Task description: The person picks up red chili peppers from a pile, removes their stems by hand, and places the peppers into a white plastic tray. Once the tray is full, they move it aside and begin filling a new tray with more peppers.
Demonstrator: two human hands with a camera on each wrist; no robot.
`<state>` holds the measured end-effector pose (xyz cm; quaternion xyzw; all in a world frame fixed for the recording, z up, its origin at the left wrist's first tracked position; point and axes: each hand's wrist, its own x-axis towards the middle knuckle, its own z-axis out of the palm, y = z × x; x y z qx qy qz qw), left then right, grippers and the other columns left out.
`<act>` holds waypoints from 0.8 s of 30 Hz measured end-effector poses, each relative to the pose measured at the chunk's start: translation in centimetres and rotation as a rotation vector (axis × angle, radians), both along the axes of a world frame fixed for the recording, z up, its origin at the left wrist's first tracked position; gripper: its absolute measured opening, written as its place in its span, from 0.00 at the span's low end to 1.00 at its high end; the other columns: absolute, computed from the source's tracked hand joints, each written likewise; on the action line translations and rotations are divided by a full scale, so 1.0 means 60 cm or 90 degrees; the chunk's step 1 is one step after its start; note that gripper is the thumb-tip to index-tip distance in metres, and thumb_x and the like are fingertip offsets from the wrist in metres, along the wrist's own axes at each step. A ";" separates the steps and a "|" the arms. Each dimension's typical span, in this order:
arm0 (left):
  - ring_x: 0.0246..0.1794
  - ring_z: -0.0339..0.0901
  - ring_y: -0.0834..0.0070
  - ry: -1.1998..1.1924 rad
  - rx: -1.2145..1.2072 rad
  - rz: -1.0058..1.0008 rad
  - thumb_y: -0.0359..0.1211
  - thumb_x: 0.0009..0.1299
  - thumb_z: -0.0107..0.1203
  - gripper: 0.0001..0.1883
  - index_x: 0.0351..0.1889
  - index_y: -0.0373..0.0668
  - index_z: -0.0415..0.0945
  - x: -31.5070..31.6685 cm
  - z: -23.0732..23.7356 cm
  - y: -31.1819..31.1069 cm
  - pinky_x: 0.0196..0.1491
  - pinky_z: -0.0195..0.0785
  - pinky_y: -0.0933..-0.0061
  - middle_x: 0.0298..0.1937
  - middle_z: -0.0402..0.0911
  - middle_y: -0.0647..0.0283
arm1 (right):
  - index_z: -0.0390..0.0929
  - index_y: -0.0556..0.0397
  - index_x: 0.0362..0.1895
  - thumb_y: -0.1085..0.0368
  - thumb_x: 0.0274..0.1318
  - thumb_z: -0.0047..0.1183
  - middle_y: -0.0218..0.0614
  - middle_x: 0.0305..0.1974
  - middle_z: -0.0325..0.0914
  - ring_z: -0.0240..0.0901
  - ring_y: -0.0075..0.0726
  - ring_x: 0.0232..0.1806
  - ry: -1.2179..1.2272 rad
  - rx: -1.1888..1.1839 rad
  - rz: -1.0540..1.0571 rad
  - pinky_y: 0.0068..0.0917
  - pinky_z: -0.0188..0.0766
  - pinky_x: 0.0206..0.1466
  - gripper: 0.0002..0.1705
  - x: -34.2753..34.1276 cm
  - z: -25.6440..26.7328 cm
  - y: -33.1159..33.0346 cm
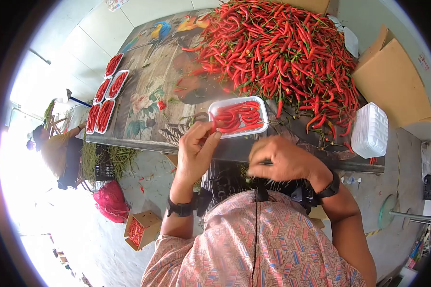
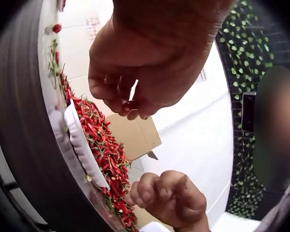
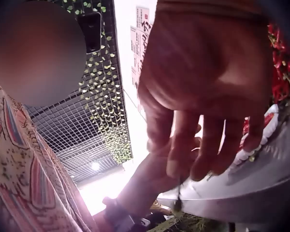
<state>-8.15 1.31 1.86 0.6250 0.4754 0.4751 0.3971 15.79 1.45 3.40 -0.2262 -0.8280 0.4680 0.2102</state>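
Note:
My left hand (image 1: 196, 146) pinches a red chili pepper (image 1: 213, 125) between thumb and fingers, at the near left corner of a white tray (image 1: 265, 115). Curved red chilies (image 1: 239, 116) lie in rows inside this tray. In the left wrist view the fingers of the left hand (image 2: 150, 72) mostly hide the held chili. To the right, in front of the table edge, my right hand (image 1: 282, 158) has loosely bent fingers. A small green chili stem (image 3: 178, 205) shows just below the fingertips of the right hand (image 3: 198, 96) in the right wrist view.
A large heap of red chilies (image 1: 277, 48) covers the far right of the table (image 1: 143, 103). Several filled trays (image 1: 111, 111) stand at the left edge. Stacked white trays (image 1: 369, 130) are at the right, by a cardboard box (image 1: 392, 76). Another person (image 1: 57, 153) is at far left.

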 end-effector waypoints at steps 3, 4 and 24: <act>0.33 0.78 0.67 0.222 0.146 0.019 0.23 0.66 0.58 0.13 0.49 0.36 0.81 0.001 0.012 0.002 0.37 0.70 0.71 0.38 0.77 0.57 | 0.83 0.57 0.31 0.67 0.51 0.63 0.44 0.29 0.79 0.77 0.47 0.30 0.008 0.079 -0.228 0.37 0.71 0.37 0.06 0.010 0.004 0.012; 0.34 0.77 0.64 0.297 0.185 0.018 0.22 0.66 0.58 0.13 0.49 0.36 0.81 0.001 0.014 0.006 0.38 0.71 0.68 0.38 0.75 0.56 | 0.83 0.57 0.33 0.69 0.51 0.62 0.44 0.29 0.79 0.77 0.48 0.30 0.023 0.107 -0.306 0.38 0.71 0.36 0.05 0.009 0.008 0.014; 0.39 0.80 0.58 0.362 0.278 -0.046 0.22 0.60 0.62 0.11 0.41 0.37 0.81 0.023 0.002 0.055 0.42 0.72 0.63 0.40 0.79 0.54 | 0.82 0.54 0.36 0.71 0.48 0.63 0.39 0.34 0.76 0.76 0.50 0.40 -0.162 0.338 -0.480 0.40 0.73 0.44 0.08 0.039 -0.046 0.054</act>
